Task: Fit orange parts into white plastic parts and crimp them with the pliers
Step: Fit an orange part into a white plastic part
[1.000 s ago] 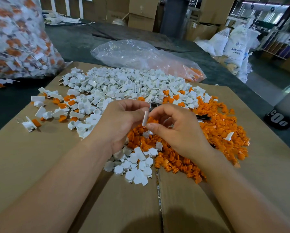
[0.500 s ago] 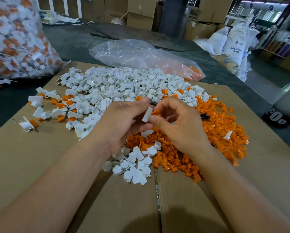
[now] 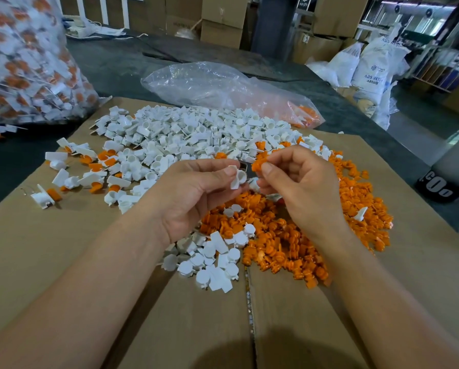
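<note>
White plastic part [image 3: 238, 178]: held in the head view by the left hand [image 3: 193, 193], pinched between thumb and forefinger, with its round open socket turned toward the right hand [image 3: 300, 187]. The orange part [image 3: 260, 164] is pinched at the tips of the right thumb and forefinger, just beside the socket and slightly above it, not yet inserted. The remaining fingers of both hands are loosely curled. Both forearms reach in from the lower edge of the view, and the hands meet above the stock, palms partly facing each other. Handling judgement: both parts appear small, light, rigid mouldings with smooth faces, so they are likely to slip or flick away under a careless pinch. Grip the white part by its flat tab and outer wall, leaving the socket mouth unobstructed. Grip the orange part by its wider end so that the leading end is free to enter. Loose stock lies on the cardboard sheet [image 3: 63, 249]: the white pile [image 3: 185, 134] at the far centre, the orange pile [image 3: 289, 241] beneath and to the right of the hands. Fitted pieces [image 3: 89, 177] lie to the left. A small dark metallic item [image 3: 243, 165] shows between the hands; whether it is the pliers cannot be determined. A clear bag [image 3: 209, 86] lies beyond the piles.
</note>
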{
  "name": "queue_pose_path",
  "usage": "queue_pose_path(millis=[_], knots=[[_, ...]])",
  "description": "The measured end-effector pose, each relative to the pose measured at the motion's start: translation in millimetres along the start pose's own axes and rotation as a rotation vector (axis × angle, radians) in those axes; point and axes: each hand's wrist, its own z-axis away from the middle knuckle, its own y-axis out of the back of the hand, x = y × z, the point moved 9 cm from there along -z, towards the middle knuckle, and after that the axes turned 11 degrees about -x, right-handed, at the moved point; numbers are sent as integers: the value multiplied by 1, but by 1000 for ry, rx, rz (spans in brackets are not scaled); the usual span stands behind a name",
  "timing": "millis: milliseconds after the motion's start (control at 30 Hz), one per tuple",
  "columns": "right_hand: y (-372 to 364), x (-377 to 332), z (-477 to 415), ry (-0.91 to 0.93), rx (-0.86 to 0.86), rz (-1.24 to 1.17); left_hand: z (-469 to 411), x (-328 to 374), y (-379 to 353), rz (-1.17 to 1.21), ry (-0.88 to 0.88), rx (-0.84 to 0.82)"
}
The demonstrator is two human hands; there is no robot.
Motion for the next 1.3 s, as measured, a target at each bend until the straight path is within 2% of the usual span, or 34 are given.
queue_pose_path(millis=[567, 767, 967, 1067, 1200, 1300], knots=[[-16, -6, 2, 53, -48, 219, 2, 6, 1, -129, -93, 23], [-17, -6, 2, 60, -93, 430, 3, 11, -1, -172, -140, 16], [-21, -13, 4, 133, -99, 528, 5, 15, -2, -363, -176, 28], [-21, -11, 5, 109, -96, 514, 6, 17, -3, -415, -198, 41], [-18, -1, 5, 26, -128, 375, 7, 18, -3, -465, -213, 54], [-19, 0, 4, 9, -131, 400, 7, 18, -5, -468, -217, 47]])
